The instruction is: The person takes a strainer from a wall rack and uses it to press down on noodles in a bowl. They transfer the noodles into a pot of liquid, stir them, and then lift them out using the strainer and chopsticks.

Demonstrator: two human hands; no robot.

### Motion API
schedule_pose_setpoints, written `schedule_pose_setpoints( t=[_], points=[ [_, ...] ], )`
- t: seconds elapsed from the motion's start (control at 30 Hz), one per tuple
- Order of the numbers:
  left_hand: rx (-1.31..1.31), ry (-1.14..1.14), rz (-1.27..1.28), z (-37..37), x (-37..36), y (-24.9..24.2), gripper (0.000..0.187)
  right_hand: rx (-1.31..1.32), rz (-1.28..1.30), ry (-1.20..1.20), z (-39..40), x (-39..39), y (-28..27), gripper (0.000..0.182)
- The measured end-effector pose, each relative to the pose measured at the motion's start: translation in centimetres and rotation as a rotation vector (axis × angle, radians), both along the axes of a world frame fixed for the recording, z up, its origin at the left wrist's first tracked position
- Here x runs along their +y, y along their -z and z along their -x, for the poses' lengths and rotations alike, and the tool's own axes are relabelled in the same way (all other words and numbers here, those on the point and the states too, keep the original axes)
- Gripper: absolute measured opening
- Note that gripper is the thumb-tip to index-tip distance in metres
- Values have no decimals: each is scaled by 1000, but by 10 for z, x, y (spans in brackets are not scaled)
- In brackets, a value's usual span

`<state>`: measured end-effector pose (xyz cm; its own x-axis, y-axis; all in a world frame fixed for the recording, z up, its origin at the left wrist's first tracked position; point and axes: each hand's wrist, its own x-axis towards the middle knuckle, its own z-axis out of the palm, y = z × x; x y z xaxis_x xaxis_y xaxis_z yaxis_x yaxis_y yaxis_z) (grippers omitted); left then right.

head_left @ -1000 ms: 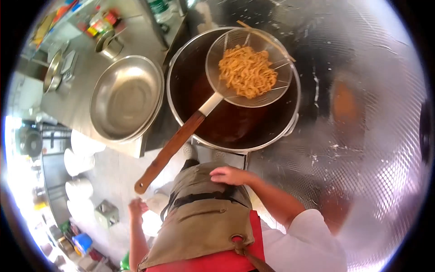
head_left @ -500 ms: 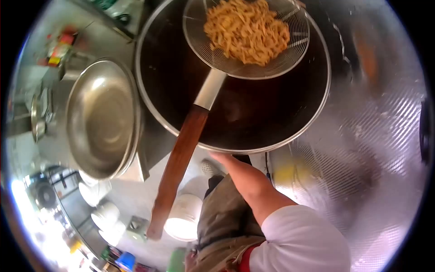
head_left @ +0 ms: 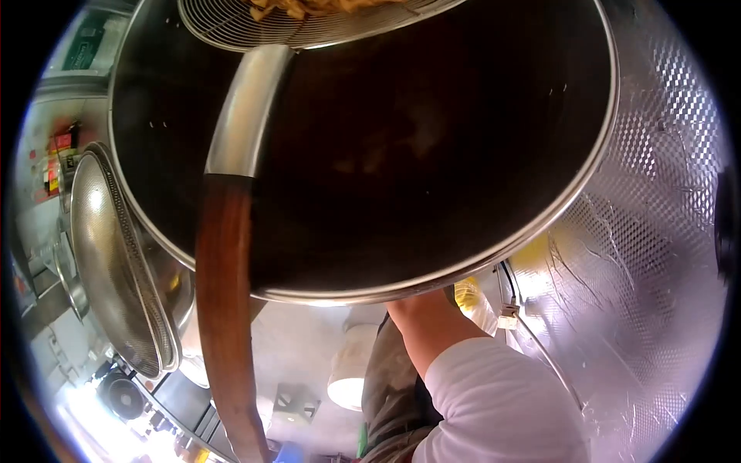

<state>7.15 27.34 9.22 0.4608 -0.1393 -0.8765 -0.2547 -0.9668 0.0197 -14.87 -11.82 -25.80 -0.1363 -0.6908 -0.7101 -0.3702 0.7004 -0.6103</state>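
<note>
A large dark wok (head_left: 432,224) with a pale metal rim fills the upper middle, with dark liquid inside. Over its far side lies a wire skimmer (head_left: 255,108), holding light brown strips of food (head_left: 316,6) that the top edge cuts off. Its wooden handle (head_left: 225,309) crosses the near rim and points down toward me, with no hand on it. My right forearm (head_left: 428,324), below a white sleeve, reaches up to the wok's near rim. My right hand is hidden behind or under that rim, so its fingers do not show. My left hand is out of view.
Stacked metal strainers (head_left: 116,255) stand left of the wok. Textured metal sheeting (head_left: 641,231) covers the right side, with a cable (head_left: 540,347) running along it. On the floor below is a white bucket (head_left: 349,374). A fan (head_left: 122,395) is at lower left.
My view has shifted, so the wok looks larger and the skimmer's basket has slid toward the top edge. My right hand, partly visible before at the wok's near rim, is now hidden.
</note>
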Motion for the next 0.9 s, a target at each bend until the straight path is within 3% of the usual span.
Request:
schedule_pose_setpoints(
  t=[0.47,0.83,0.9],
  points=[
    [4,-5,-21,30,2,-19,20,-63,-78,11,41,9,-7,24],
    [68,-53,57,43,48,-73,20,-198,-388,-166,116,112,-64,26],
    [71,-69,74,47,48,-75,20,-158,-396,-21,121,103,-67,21]
  ],
)
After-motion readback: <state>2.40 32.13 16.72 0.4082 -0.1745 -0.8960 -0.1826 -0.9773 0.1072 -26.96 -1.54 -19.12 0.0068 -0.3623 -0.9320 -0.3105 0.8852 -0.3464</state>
